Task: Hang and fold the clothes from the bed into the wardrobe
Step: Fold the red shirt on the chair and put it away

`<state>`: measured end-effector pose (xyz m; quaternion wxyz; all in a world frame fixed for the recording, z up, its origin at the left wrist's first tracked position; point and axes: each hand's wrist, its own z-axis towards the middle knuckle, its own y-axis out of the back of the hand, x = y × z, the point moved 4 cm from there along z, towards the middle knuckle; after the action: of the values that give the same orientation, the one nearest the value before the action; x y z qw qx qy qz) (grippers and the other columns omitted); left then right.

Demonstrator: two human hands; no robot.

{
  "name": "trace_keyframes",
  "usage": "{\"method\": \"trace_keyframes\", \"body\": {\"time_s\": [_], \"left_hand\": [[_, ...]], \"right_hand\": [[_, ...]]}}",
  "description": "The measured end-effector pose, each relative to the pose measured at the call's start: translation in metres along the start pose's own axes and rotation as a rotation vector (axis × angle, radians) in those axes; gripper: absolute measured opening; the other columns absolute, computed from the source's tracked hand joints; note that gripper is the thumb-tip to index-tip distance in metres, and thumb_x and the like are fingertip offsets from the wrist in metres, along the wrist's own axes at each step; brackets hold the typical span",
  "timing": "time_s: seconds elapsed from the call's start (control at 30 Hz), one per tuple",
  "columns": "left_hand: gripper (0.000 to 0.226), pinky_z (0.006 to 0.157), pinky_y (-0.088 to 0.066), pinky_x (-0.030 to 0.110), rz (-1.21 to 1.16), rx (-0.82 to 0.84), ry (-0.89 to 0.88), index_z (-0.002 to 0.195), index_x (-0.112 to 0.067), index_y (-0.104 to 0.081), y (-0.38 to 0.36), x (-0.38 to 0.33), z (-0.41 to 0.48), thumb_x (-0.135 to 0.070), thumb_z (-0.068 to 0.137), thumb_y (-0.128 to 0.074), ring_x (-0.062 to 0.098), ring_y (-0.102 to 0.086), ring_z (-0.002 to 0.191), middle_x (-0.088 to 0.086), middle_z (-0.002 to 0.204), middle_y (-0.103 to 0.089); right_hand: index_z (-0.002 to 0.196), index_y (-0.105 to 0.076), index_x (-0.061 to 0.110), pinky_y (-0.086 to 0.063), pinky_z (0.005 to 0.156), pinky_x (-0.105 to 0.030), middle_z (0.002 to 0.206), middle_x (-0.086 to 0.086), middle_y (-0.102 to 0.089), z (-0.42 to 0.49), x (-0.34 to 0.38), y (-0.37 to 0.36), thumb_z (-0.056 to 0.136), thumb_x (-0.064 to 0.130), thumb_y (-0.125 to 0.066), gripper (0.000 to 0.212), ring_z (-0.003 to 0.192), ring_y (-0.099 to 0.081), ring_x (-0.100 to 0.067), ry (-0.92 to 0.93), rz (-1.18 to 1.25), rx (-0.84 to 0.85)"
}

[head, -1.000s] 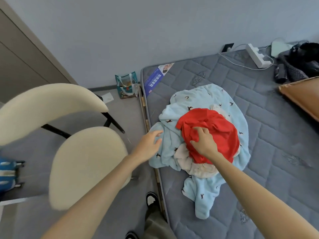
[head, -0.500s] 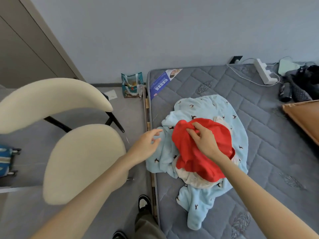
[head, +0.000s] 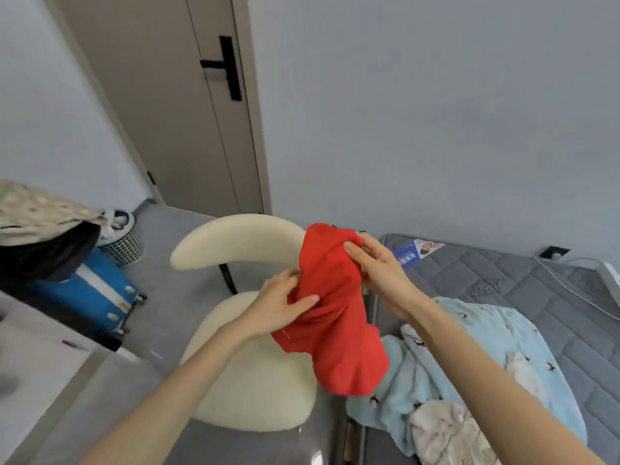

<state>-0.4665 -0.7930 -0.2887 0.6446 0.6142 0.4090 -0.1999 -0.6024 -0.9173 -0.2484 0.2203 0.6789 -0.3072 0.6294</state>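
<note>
Red garment (head: pixel 335 333) | left hand (head: pixel 280 308) grip clamped mid-cloth | right hand (head: pixel 377 268) grip clamped top

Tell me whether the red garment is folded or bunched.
Bunched, not folded: the red fabric garment hangs crumpled between the left hand and right hand.

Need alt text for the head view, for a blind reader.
A left hand and right hand hold a bunched red garment up in front of a cream chair. A light blue patterned garment lies on the grey mattress at right.
</note>
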Motion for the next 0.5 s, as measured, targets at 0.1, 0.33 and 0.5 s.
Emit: {"method": "trace_keyframes", "body": {"time_s": [0.1,0.33,0.5], "left_hand": [[0.012,0.103,-0.042,0.032,-0.143,-0.065,0.060,0.107,-0.039,-0.059,0.063,0.009,-0.030,-0.035,0.096,-0.054,-0.005,-0.059,0.102,-0.021,0.108,-0.065],[0.018,0.069,-0.040,0.012,-0.185,-0.321,0.075,0.083,-0.031,-0.063,0.187,0.021,-0.096,-0.022,0.097,-0.055,-0.010,-0.055,0.070,-0.018,0.075,-0.066],[0.024,0.075,-0.039,0.030,-0.463,-0.558,0.268,0.092,0.005,-0.058,0.221,0.054,-0.126,-0.019,0.097,-0.055,0.018,-0.052,0.081,0.013,0.083,-0.056]], "right_hand": [[0.097,-0.062,0.018,-0.049,0.061,-0.022,0.082,0.000,-0.058,0.019,0.015,-0.048,0.097,0.024,-0.056,0.009,0.065,-0.053,-0.007,-0.008,-0.021,-0.012],[0.100,-0.056,0.008,-0.056,0.079,-0.032,0.085,-0.011,-0.064,0.046,0.012,-0.163,0.100,0.014,-0.048,0.010,0.075,-0.066,-0.020,-0.104,-0.116,0.005],[0.103,-0.050,0.013,-0.051,0.080,-0.034,0.092,-0.003,-0.065,0.033,0.007,-0.234,0.101,0.020,-0.045,0.008,0.084,-0.063,-0.016,-0.136,-0.252,0.296]]}}
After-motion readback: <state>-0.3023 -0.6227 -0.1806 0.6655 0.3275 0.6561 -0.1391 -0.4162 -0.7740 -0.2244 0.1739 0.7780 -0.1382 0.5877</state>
